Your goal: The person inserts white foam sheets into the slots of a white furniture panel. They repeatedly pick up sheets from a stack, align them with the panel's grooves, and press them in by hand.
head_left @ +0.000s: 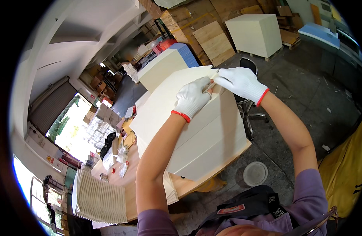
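Pinching the top sheet's corner at twelve o'clock, left hand (192,98) and right hand (240,82) clamp the paper stack (204,133); better lift evenly.

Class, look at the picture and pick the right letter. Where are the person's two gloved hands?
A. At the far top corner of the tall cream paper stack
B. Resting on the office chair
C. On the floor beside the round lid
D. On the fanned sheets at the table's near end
A: the left hand and right hand, both in white gloves, meet at the far top corner of the tall cream paper stack, pinching its top sheets.

A light wooden worktable (139,179) runs from lower left toward centre, bearing a tall cream paper stack (204,137), fanned cream sheets (100,198) at lower left, and small clutter (118,157).
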### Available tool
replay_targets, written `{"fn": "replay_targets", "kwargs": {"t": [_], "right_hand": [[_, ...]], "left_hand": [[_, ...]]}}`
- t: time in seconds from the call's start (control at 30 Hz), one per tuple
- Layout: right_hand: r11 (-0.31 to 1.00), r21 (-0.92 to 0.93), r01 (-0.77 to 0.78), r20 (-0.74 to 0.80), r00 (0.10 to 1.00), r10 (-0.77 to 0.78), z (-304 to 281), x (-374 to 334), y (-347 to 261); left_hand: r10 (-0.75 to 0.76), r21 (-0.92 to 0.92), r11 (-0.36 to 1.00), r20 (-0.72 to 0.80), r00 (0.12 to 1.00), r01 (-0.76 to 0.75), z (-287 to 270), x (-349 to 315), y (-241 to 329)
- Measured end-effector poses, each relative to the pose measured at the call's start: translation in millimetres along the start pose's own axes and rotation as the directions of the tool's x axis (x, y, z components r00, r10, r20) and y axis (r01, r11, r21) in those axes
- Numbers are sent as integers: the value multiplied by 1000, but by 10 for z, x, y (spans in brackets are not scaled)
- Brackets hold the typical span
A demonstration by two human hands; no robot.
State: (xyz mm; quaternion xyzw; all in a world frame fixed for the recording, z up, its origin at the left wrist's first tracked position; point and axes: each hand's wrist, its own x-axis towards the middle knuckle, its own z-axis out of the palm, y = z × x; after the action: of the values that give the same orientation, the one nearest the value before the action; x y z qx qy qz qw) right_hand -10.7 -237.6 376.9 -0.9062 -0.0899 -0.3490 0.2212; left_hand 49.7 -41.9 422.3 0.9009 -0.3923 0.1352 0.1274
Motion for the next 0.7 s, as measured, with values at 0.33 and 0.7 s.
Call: {"fn": "replay_targets", "kwargs": {"t": [0.33,0.7], "right_hand": [[866,409,-289,-14,947,322,245,-53,-42],[876,403,-263,-60,948,312,306,-86,5]], "left_hand": [[6,-484,875,9,1000,-1,16,-180,-110],[28,-383,923,-61,998,-50,-74,-191,19]]}}
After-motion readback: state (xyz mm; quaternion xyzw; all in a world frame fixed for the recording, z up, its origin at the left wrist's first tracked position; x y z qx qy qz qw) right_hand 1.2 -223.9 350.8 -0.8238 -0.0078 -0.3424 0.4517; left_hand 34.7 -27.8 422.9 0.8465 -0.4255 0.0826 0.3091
